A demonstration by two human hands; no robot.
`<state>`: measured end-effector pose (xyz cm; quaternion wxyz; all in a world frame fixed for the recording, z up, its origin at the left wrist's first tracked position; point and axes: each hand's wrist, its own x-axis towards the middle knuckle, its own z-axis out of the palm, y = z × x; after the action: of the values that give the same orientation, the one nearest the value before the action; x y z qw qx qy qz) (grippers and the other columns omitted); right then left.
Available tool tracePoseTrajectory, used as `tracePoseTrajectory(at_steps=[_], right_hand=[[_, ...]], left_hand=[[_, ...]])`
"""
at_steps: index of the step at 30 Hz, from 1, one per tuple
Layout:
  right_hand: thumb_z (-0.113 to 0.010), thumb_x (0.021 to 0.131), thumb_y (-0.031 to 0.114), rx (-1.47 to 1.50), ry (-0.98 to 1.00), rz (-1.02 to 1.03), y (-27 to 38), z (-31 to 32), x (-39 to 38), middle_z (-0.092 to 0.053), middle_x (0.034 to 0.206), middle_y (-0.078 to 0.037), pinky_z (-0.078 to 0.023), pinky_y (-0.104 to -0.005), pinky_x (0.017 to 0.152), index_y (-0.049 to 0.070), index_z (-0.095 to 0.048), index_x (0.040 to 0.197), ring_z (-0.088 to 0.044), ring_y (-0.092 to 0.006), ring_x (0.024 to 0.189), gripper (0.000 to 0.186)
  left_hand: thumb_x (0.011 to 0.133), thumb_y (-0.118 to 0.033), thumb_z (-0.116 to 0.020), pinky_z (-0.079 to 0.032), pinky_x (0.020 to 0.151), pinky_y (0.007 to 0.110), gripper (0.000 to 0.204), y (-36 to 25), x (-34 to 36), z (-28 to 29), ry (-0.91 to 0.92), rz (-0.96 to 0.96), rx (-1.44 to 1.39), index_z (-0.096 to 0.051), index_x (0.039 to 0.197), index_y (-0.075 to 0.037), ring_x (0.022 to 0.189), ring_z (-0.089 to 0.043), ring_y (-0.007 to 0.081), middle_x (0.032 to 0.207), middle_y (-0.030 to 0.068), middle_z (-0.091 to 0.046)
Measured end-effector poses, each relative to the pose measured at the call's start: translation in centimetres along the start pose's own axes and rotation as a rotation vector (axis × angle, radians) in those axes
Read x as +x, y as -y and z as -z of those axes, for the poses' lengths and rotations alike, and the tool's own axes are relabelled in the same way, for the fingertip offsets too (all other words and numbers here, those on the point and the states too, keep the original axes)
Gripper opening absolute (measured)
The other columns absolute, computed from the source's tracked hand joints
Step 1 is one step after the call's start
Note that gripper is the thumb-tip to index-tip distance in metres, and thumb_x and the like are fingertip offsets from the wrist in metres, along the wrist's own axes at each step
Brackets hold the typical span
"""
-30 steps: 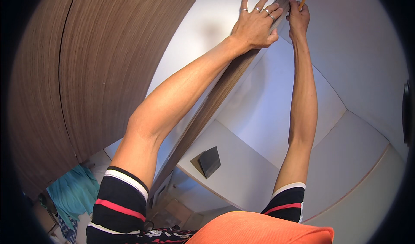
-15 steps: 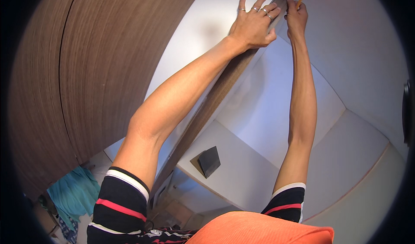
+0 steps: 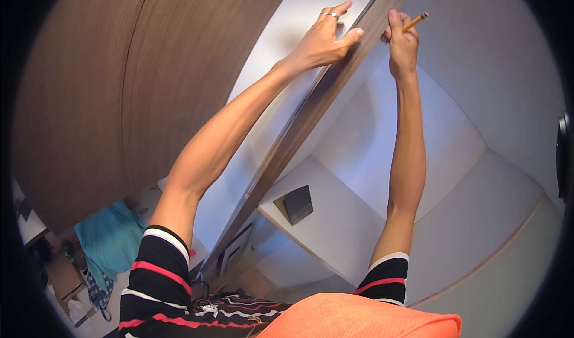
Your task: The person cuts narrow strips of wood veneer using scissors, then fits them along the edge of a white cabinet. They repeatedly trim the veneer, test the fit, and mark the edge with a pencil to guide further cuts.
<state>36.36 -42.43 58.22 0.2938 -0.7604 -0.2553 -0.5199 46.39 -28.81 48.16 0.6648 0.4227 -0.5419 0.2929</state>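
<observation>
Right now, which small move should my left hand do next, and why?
Perhaps lay the left hand flat on the wooden strip to steady it: its fingers are off the strip's left side, while the right hand, near the top, is holding a pencil.

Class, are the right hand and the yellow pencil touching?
Touching: the head view shows the right hand gripping the yellow pencil, whose end juts out rightward.

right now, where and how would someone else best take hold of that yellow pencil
Probably pinch the pencil by its free end, coming from the right: that end juts out past the right hand, whose fingers hide the rest.
</observation>
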Motion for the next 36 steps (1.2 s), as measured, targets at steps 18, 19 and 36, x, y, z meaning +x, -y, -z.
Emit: tracePoseTrajectory(at_steps=[18,19,36], right_hand=[[-0.044,0.106,0.039,-0.619,0.234,-0.794,-4.6,6.6,-40.4,-0.057,0.08,-0.009,-0.047,-0.0376,0.07,0.005,-0.051,0.125,-0.055,-0.0204,0.072,0.039],[-0.045,0.106,0.035,-0.754,0.299,-0.836,-5.2,7.9,-43.9,-0.061,0.085,-0.014,-0.048,-0.0416,0.074,0.005,-0.052,0.123,-0.06,-0.028,0.078,0.036],[-0.067,0.094,0.024,-1.114,0.356,-0.674,-5.0,7.4,-52.3,-0.067,0.112,-0.014,-0.05,-0.0446,0.091,0.006,-0.068,0.117,-0.063,-0.0307,0.105,0.03]], left_hand=[[0.105,-0.027,-0.055,-0.057,0.067,0.026,0.034,-5.6,-28.2,9.7,0.022,0.815,-0.364,-0.051,0.128,-0.002,0.074,-0.067,0.012,0.087,0.0058,-0.067],[0.104,-0.029,-0.058,-0.055,0.064,0.025,0.033,-6.7,-29.8,10.6,-0.012,0.864,-0.33,-0.055,0.124,-0.002,0.072,-0.065,0.0103,0.084,0.0037,-0.066],[0.105,-0.031,-0.055,-0.049,0.058,0.022,0.035,-14.3,-42.3,14.4,0.118,1.384,0.121,-0.058,0.125,-0.002,0.063,-0.057,0.0055,0.085,0.0022,-0.066]])
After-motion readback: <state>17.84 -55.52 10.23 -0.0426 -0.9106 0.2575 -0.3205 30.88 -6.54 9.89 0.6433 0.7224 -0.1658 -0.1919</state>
